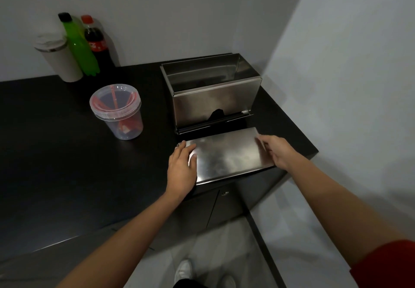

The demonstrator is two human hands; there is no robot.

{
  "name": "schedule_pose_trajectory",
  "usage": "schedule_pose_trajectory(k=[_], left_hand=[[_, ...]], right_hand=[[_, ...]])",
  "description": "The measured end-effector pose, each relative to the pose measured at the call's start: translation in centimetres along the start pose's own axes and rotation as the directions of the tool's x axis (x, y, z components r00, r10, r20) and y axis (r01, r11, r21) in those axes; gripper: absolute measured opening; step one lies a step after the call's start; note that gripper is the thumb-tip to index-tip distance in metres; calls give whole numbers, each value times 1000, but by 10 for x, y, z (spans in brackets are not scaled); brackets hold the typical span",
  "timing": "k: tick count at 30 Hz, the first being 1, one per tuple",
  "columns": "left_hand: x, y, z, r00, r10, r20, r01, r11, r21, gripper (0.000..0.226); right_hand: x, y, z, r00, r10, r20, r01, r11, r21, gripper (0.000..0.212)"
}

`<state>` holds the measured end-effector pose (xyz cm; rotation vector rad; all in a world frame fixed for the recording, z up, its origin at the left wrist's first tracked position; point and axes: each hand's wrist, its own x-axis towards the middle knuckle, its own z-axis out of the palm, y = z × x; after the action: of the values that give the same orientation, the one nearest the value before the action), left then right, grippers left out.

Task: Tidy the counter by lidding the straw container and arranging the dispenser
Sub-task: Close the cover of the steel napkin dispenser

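Both bare forearms reach in from six o'clock to a flat, rectangular stainless-steel lid (226, 153) lying at the table's (67, 153) near edge. Left hand (182, 166) rests flat on its nine-o'clock end, grip released; right hand (275, 150) has fingers curled at the three-o'clock end, though whether it truly grasps is unclear.

Just beyond, at twelve o'clock, stands the open-topped steel box dispenser (213, 99). Judging by this, the clear plastic straw container (119, 111), at ten o'clock, already wears its lid, so arranging the dispenser is in hand. Next comes lifting the lid level and setting it on the box.

Room is tight: lid overhangs the front edge, the wall (336, 74) crowds three o'clock; the left lies open.
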<state>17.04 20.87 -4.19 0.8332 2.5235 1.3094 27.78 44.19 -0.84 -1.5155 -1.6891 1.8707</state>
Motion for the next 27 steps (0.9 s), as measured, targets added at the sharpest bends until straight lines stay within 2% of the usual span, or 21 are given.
schedule_pose_trajectory(k=[2, 7, 12, 15, 20, 23, 27], left_hand=[[-1, 2, -1, 1000, -8, -9, 8, 1000, -20, 36], [2, 4, -7, 1000, -24, -11, 24, 998, -55, 35], [7, 3, -10, 1000, -7, 10, 7, 1000, 22, 39], [6, 1, -12, 1000, -6, -19, 6, 999, 33, 44], [3, 2, -18, 999, -40, -28, 38, 998, -59, 47], [2, 7, -22, 999, -22, -29, 20, 999, -42, 47], [0, 16, -33, 994, 33, -100, -38, 998, -48, 46]], right_hand=[[-5, 4, 0, 999, -18, 38, 19, 999, -35, 46], [-11, 6, -5, 980, 15, 198, -31, 997, 76, 39], [-14, 7, -9, 978, -72, 195, 55, 994, 91, 17], [-16, 10, -10, 973, -116, 200, 91, 987, 130, 22], [-19, 9, -13, 959, -162, 231, 122, 976, 179, 27], [-20, 5, -16, 953, -199, 228, 165, 973, 162, 25], [-23, -6, -17, 938, -282, 201, 264, 958, 112, 31]])
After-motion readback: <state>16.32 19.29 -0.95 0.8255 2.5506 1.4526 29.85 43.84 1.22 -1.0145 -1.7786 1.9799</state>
